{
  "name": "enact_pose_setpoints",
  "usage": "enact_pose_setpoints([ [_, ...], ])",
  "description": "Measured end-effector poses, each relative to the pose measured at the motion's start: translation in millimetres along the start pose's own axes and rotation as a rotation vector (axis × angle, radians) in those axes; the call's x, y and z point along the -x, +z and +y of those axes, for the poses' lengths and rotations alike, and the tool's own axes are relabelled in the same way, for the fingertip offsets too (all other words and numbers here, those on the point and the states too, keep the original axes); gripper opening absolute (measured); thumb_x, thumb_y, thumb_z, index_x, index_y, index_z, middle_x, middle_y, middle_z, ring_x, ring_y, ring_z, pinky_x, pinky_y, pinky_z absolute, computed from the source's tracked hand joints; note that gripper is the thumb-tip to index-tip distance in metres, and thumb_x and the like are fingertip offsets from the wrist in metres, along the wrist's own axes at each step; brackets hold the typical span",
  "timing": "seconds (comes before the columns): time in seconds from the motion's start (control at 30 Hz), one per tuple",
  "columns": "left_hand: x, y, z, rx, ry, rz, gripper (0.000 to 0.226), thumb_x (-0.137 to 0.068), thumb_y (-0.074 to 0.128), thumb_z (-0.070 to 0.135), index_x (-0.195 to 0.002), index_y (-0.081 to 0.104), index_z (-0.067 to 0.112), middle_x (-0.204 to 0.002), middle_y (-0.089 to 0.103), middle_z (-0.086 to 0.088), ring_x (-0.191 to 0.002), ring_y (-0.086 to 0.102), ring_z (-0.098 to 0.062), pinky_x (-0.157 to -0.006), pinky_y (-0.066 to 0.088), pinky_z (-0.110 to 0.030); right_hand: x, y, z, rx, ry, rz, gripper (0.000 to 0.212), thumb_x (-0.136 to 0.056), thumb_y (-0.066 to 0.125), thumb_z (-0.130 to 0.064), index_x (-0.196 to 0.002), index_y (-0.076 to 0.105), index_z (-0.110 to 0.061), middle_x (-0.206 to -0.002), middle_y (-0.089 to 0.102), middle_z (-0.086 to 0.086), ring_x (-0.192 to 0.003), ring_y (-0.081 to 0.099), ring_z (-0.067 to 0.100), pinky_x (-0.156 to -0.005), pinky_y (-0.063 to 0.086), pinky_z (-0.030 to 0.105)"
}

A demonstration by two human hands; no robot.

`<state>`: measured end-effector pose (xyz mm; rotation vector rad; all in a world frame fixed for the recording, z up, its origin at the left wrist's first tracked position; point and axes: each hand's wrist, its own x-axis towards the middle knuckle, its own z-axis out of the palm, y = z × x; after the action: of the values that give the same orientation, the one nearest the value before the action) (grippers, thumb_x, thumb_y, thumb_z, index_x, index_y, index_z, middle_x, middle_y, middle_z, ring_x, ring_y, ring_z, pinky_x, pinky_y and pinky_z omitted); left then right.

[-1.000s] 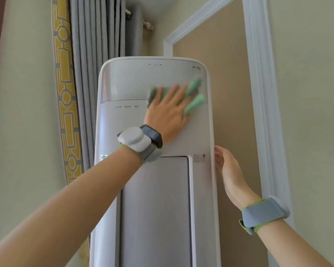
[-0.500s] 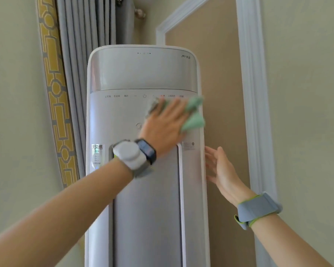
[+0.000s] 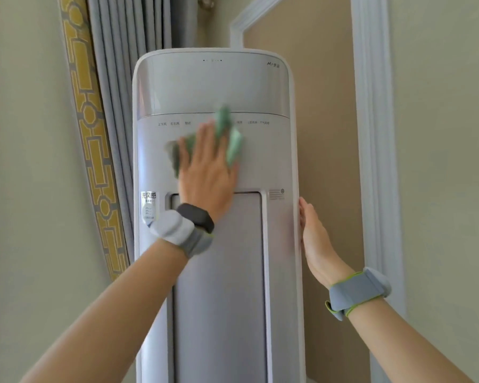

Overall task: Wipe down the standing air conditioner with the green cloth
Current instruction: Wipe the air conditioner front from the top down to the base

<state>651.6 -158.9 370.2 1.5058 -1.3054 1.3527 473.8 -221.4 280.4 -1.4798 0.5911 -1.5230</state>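
The tall white standing air conditioner (image 3: 263, 161) fills the middle of the view, with a glossy top band and a long vent panel below. My left hand (image 3: 205, 170) presses the green cloth (image 3: 231, 136) flat against its front, just under the row of printed labels and left of centre. Cloth edges stick out past my fingers on both sides. My right hand (image 3: 314, 236) rests with fingers straight against the unit's right side edge, holding nothing.
Grey pleated curtains (image 3: 127, 78) with a yellow patterned border (image 3: 91, 139) hang behind the unit on the left. A tan wall panel (image 3: 321, 106) with white moulding (image 3: 371, 134) stands right of it. A sticker (image 3: 148, 205) sits on the unit's left front.
My left hand slid the cloth down from the glossy top band and then leftward across the front. My right hand stayed at the unit's right edge.
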Motion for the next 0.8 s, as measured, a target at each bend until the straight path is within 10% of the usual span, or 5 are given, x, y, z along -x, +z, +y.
enact_pose_setpoints([
  [0.1, 3, 2, -7, 0.131, -0.236, 0.043, 0.062, -0.098, 0.023, 0.038, -0.152, 0.013, 0.009, -0.16, 0.014, -0.011, -0.149, 0.007, -0.026, -0.12, 0.001, -0.052, 3, 9, 3, 0.051, -0.041, 0.015, 0.049, -0.103, 0.018, -0.038, -0.151, 0.02, -0.026, -0.155, 0.025, -0.01, -0.142, 0.023, 0.007, -0.119, 0.016, 0.036],
  [0.27, 58, 11, 22, -0.032, 0.299, 0.035, 0.054, -0.094, 0.038, 0.035, -0.145, 0.039, 0.016, -0.152, 0.036, -0.009, -0.141, 0.034, -0.026, -0.113, 0.021, -0.055, 4, 19, 6, 0.111, -0.116, 0.058, 0.049, -0.105, 0.015, -0.028, -0.152, 0.005, -0.019, -0.159, 0.007, -0.01, -0.144, 0.007, 0.003, -0.119, 0.005, 0.028],
  [0.5, 18, 5, -59, 0.385, -0.512, 0.091, 0.061, -0.098, 0.022, 0.036, -0.151, 0.016, 0.005, -0.158, 0.019, -0.015, -0.148, 0.012, -0.029, -0.12, 0.004, -0.051, 5, 19, 6, 0.179, -0.126, 0.036, 0.049, -0.104, 0.015, -0.03, -0.152, 0.002, -0.023, -0.159, 0.004, -0.012, -0.145, 0.002, 0.003, -0.117, 0.001, 0.025],
  [0.8, 40, 5, -49, 0.316, -0.292, 0.055, 0.061, -0.099, 0.023, 0.036, -0.151, 0.013, 0.007, -0.158, 0.02, -0.015, -0.147, 0.015, -0.031, -0.12, 0.007, -0.048, 4, 22, 10, 0.186, -0.14, 0.039, 0.05, -0.104, 0.016, -0.032, -0.151, 0.002, -0.027, -0.159, 0.003, -0.015, -0.144, -0.001, 0.003, -0.103, -0.001, 0.017],
])
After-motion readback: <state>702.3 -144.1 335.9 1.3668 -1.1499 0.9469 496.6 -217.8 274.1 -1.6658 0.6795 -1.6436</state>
